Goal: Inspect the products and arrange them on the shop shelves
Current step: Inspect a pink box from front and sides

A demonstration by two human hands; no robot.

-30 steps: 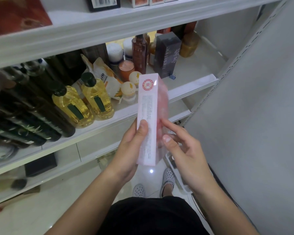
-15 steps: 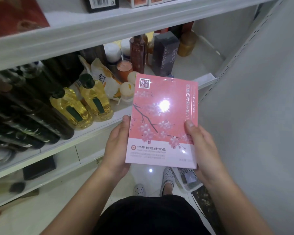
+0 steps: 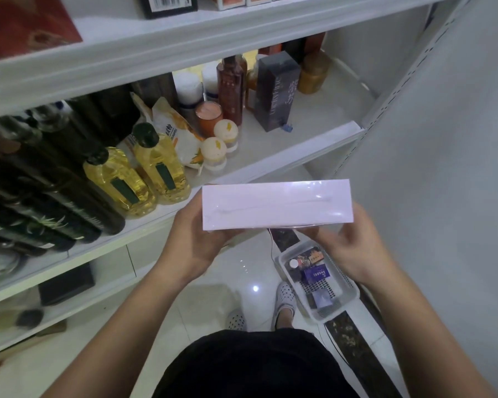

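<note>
Nearest, the left hand (image 3: 196, 242) and right hand (image 3: 354, 248) hold one pale box (image 3: 276, 203) flat between them, fingers wrapped under its ends, in front of the shelf edge. Its glossy wrap looks slippery; a loose grip could drop it toward the basket (image 3: 344, 304) on the floor. Beyond, on the shelf (image 3: 299, 145), stand two yellow oil bottles (image 3: 140, 173) and two small round tubs (image 3: 219, 145); a careless push could topple them.
</note>
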